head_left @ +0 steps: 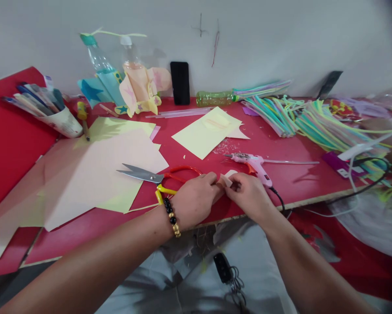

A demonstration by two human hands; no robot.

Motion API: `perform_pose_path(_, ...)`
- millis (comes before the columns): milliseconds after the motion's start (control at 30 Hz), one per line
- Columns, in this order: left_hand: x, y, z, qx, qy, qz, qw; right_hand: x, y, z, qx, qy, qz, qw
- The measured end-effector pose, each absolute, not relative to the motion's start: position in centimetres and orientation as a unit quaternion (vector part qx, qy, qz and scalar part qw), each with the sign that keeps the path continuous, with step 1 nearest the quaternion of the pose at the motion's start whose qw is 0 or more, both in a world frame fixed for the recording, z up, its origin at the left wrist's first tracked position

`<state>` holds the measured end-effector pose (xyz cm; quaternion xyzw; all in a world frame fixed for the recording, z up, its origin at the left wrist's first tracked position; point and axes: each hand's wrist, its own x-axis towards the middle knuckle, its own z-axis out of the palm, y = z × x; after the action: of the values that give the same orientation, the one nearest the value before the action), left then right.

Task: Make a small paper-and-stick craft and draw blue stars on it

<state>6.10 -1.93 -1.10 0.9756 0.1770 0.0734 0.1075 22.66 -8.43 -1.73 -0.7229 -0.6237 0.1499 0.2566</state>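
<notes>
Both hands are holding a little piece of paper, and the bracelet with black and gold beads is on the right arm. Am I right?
Not quite: the bracelet is on the same arm as the left hand, not the right hand, as the head view shows. Both hands are indeed holding a little piece of paper.

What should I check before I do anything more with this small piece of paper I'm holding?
1. Small paper piece held between left hand and right hand: ok.
2. Scissors closed: not ok, blades stand apart.
3. Glue gun within reach: ok, lying just beyond your right hand.
4. Glue stick in the gun: ok, it sticks out the back.
5. Glue gun hot: cannot tell.
</notes>
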Motion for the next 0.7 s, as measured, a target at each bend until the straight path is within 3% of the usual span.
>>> perform_pose_path(700, 6.1, -2.0, -1.0, 0.975, 0.187, 0.050, 0.107, 22.8, -9.7, -2.6, -0.729, -0.620, 0.100, 0.273)
